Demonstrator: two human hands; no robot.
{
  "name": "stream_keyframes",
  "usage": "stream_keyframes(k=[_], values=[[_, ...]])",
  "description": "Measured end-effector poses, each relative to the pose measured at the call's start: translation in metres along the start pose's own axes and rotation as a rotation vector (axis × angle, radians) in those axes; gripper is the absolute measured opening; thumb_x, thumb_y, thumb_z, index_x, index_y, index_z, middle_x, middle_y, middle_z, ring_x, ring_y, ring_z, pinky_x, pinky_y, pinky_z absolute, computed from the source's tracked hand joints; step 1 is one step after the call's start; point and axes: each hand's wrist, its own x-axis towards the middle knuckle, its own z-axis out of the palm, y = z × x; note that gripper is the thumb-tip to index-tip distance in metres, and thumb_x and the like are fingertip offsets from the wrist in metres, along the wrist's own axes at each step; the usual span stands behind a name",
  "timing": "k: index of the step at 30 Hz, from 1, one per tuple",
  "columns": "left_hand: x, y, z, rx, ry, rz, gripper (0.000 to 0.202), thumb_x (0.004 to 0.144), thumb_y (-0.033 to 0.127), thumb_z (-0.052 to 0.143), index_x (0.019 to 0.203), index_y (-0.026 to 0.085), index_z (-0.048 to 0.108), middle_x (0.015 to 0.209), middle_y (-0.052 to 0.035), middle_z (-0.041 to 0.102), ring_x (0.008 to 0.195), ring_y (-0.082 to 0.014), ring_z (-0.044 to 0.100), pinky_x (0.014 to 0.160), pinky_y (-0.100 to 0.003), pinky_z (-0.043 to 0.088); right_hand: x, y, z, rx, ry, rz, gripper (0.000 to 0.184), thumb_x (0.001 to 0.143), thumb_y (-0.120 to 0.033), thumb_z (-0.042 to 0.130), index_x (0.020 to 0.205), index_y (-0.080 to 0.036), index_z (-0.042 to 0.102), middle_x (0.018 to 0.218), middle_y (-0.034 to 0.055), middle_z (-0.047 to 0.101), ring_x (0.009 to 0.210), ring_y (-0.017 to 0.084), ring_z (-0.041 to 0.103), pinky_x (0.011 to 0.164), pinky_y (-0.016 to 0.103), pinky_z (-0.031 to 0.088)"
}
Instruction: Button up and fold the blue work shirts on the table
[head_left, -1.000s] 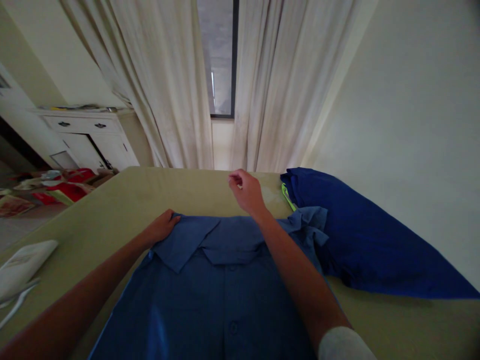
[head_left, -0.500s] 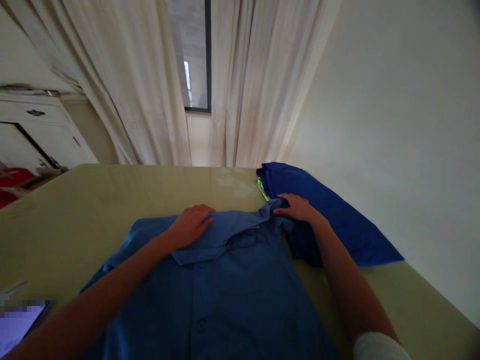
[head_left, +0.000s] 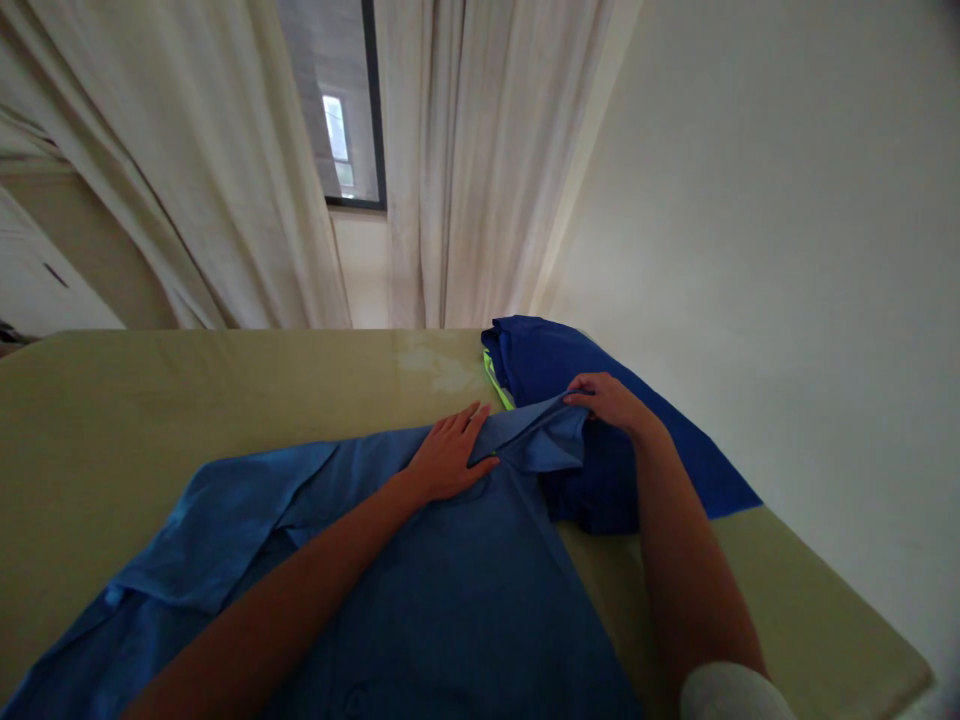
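Note:
A blue button-front shirt (head_left: pixel 465 570) lies spread over the table, its upper edge running across in front of me. My left hand (head_left: pixel 450 455) rests flat on the cloth near that edge, fingers spread. At the upper right, my right hand (head_left: pixel 604 398) pinches a corner of the shirt and holds it slightly raised and stretched. Beneath and beyond this corner is a darker blue folded garment (head_left: pixel 660 430) with a bright yellow-green strip at its left side. My left forearm covers part of the shirt's front.
The yellowish table (head_left: pixel 150 390) reaches back to pale curtains (head_left: pixel 240 180) hanging beside a window (head_left: pixel 337 120). A white wall (head_left: pixel 787 250) borders the table on the right. Part of a white cabinet (head_left: pixel 52 270) shows at the far left.
My left hand has slid right along the shirt's upper edge. The right hand has drawn the corner outward, straightening the bunched cloth. The view has shifted to the right.

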Motion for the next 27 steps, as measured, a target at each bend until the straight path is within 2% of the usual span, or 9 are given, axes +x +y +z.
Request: stream_keyframes(k=[5,8,10,13,16,18,21,25,27], values=[[-0.001,-0.001,-0.003,0.028,-0.038,0.146,0.063,0.106,0.049,0.037,0.164,0.027,0.025,0.169,-0.0094,0.033,0.154,-0.0261,0.031,0.126,-0.048,0.024,-0.001,0.005,0.003,0.107,0.114,0.027,0.030,0.083,-0.046,0.070,0.094,-0.018,0.071,0.082,0.0049,0.072,0.073,0.017,0.066,0.065,0.026,0.050],[0.000,0.000,-0.003,0.024,-0.090,0.208,0.056,0.108,0.039,0.033,0.162,0.026,0.031,0.167,-0.0076,0.037,0.153,-0.0237,0.033,0.126,-0.047,0.023,-0.001,0.009,0.003,0.031,-0.012,0.136,0.042,0.074,-0.044,0.081,0.103,-0.016,0.069,0.076,0.0032,0.071,0.069,0.018,0.066,0.064,0.027,0.051],[-0.001,0.003,-0.004,0.020,-0.081,0.221,0.051,0.107,0.039,0.035,0.155,0.024,0.044,0.162,-0.0091,0.044,0.148,-0.0252,0.041,0.123,-0.046,0.030,-0.001,0.007,0.003,0.000,-0.056,0.119,0.048,0.071,-0.036,0.084,0.111,-0.015,0.067,0.078,0.0028,0.071,0.070,0.018,0.066,0.065,0.028,0.051],[-0.003,0.007,-0.008,-0.008,-0.030,0.175,0.044,0.105,0.043,0.041,0.134,0.021,0.065,0.138,-0.0131,0.063,0.128,-0.0281,0.057,0.112,-0.047,0.041,-0.003,-0.018,0.007,0.041,0.066,-0.019,0.043,0.079,-0.031,0.074,0.118,-0.016,0.066,0.089,0.0057,0.072,0.079,0.019,0.068,0.073,0.029,0.054],[-0.002,0.006,-0.010,-0.194,-0.060,0.141,0.034,0.102,0.034,0.044,0.117,0.020,0.071,0.115,-0.0106,0.071,0.107,-0.0241,0.065,0.102,-0.041,0.049,-0.015,-0.070,0.020,0.129,0.104,-0.196,0.043,0.088,-0.031,0.065,0.128,-0.017,0.063,0.102,0.0079,0.071,0.088,0.019,0.068,0.079,0.031,0.055],[0.000,-0.004,-0.014,-0.402,-0.073,0.046,0.030,0.099,0.028,0.044,0.108,0.019,0.071,0.105,-0.0083,0.073,0.097,-0.0215,0.068,0.094,-0.037,0.052,-0.029,-0.109,0.032,0.143,-0.064,-0.342,0.043,0.092,-0.034,0.064,0.132,-0.020,0.063,0.106,0.0064,0.071,0.092,0.019,0.068,0.083,0.031,0.055],[0.003,-0.026,-0.024,-0.709,-0.044,-0.163,0.032,0.096,0.038,0.052,0.113,0.016,0.066,0.109,-0.0089,0.074,0.099,-0.0232,0.068,0.091,-0.036,0.053,-0.049,-0.149,0.046,0.139,-0.376,-0.485,0.043,0.096,-0.039,0.064,0.137,-0.025,0.062,0.110,0.0045,0.073,0.096,0.018,0.069,0.088,0.031,0.054],[0.004,-0.046,-0.040,-1.030,-0.196,-0.512,0.069,0.097,0.070,0.034,0.123,0.013,0.064,0.110,-0.0162,0.075,0.097,-0.0268,0.070,0.082,-0.039,0.056,-0.054,-0.149,0.050,0.053,-0.276,-0.413,0.038,0.095,-0.045,0.067,0.126,-0.021,0.067,0.111,0.0076,0.074,0.096,0.020,0.070,0.088,0.033,0.054],[0.004,-0.045,-0.044,-1.007,-0.296,-0.521,0.076,0.093,0.078,0.033,0.113,0.015,0.070,0.106,-0.0159,0.076,0.093,-0.0273,0.071,0.079,-0.038,0.056,-0.050,-0.138,0.052,-0.033,-0.295,-0.377,0.038,0.092,-0.047,0.071,0.119,-0.020,0.068,0.107,0.0080,0.074,0.094,0.021,0.070,0.086,0.033,0.053]])
